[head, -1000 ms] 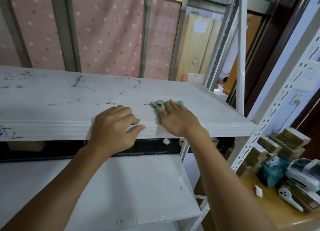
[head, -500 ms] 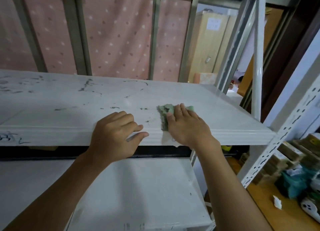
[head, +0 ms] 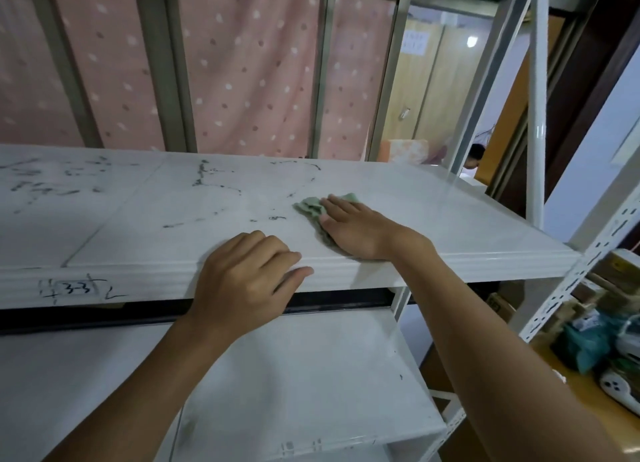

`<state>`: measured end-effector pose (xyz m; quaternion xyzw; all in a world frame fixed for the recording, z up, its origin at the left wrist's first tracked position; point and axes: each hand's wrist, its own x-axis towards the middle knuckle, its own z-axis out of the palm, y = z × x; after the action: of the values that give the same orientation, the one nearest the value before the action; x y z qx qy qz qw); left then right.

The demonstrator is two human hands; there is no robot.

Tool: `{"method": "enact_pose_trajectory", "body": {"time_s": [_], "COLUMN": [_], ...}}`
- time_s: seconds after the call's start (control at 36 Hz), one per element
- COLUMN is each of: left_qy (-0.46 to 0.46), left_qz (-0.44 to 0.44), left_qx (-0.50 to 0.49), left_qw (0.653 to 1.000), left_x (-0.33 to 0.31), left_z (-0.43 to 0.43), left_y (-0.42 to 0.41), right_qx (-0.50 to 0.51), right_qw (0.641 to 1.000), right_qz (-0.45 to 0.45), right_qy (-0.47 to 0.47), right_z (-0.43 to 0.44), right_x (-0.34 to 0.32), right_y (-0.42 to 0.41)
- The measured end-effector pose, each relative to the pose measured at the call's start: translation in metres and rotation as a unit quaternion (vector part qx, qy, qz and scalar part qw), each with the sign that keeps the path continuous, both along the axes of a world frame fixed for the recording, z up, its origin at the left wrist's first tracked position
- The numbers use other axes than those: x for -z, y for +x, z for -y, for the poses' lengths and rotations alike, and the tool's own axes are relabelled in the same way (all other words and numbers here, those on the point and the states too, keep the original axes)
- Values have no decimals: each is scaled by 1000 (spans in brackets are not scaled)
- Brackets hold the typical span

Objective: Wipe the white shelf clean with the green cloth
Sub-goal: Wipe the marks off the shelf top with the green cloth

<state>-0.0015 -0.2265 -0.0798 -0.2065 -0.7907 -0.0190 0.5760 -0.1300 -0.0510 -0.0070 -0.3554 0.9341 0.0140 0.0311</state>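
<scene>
The white shelf (head: 138,226) spans the view at chest height, streaked with dark marks and scribbles across its top. A crumpled green cloth (head: 309,206) lies on the shelf right of centre. My right hand (head: 360,228) presses flat on the cloth, fingers pointing left and away, covering most of it. My left hand (head: 247,281) rests curled over the shelf's front edge, fingers on top, thumb along the lip, holding nothing else.
A lower white shelf (head: 294,385) sits below. White perforated uprights (head: 585,264) and a white post (head: 538,115) frame the right side. A wooden table (head: 588,402) at right holds boxes, a teal bag and white devices. Pink dotted curtain (head: 242,63) hangs behind.
My right hand and the cloth have slid farther back on the shelf, away from the front edge. My left hand has kept its grip on the edge.
</scene>
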Motion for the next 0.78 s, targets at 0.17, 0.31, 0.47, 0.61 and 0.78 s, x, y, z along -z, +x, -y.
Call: {"method": "enact_pose_trajectory", "body": {"time_s": [0.17,0.31,0.47,0.61,0.78], "left_qy": [29,32,38,50,53], "left_qz": [10,39,115,152,166], "left_qx": [14,29,44,67,71], "left_qw": [999,998,992,985,982], "left_x": [-1,-6,-28,-35,-34], "left_z": [-3,-1,2,5,8], "left_y": [-4,-5,-5,-6,-6], "right_qx": [-52,-18,73,135,195], "right_qw": [997,987,985,981,973], "right_qz": [40,127,122,106,93], "right_qy": [-30,-102,-103,-88,-80], "right_z": [-2,-11,-42,-57,-54], "right_x": [-5,-12,-20,-24,-32], "right_y": [15,-2,-45,-78,-112]}}
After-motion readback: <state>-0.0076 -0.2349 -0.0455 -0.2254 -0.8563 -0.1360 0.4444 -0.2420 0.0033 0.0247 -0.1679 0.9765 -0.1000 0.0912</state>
